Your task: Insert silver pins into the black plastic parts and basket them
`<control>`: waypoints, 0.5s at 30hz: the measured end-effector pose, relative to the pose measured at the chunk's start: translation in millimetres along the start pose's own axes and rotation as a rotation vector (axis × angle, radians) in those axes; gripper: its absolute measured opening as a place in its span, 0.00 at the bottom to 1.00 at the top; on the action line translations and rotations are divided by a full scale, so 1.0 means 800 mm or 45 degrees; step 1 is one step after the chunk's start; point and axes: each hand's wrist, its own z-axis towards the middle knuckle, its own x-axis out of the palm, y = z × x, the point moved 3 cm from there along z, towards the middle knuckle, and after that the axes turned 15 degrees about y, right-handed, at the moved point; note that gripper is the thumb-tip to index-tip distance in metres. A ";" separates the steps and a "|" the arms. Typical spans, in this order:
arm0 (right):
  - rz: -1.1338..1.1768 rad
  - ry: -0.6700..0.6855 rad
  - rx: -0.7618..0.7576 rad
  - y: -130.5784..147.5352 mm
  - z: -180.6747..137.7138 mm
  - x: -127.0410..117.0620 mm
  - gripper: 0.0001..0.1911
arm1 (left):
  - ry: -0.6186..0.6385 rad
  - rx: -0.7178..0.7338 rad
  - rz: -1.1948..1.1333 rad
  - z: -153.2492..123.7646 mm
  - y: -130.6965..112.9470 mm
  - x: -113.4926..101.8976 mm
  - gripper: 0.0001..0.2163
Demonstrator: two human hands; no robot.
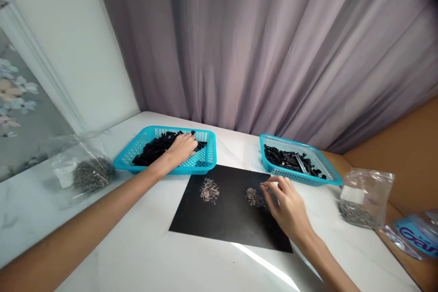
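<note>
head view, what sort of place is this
Probably a room at home with a makeshift workspace: a greyish-purple curtain hangs behind a marble-patterned table, where the left blue basket holds black parts.

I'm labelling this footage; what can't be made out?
Head view:
Which black parts the left hand touches: hidden beneath it.
Right hand: whether its fingertips hold anything, too small to tell.
Piece shapes in left pile and right pile: too small.
Bottle: cut off by right edge.
</note>
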 end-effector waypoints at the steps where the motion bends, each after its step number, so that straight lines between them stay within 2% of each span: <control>1: 0.022 0.005 -0.010 0.004 0.000 0.001 0.06 | 0.003 0.004 0.015 0.001 0.002 0.003 0.17; 11: 0.090 0.012 -0.082 0.013 -0.005 0.002 0.05 | 0.034 -0.018 0.008 0.000 0.027 0.003 0.16; 15: 0.104 0.052 -0.092 0.014 -0.006 0.006 0.05 | 0.005 -0.023 -0.108 -0.015 0.020 0.004 0.07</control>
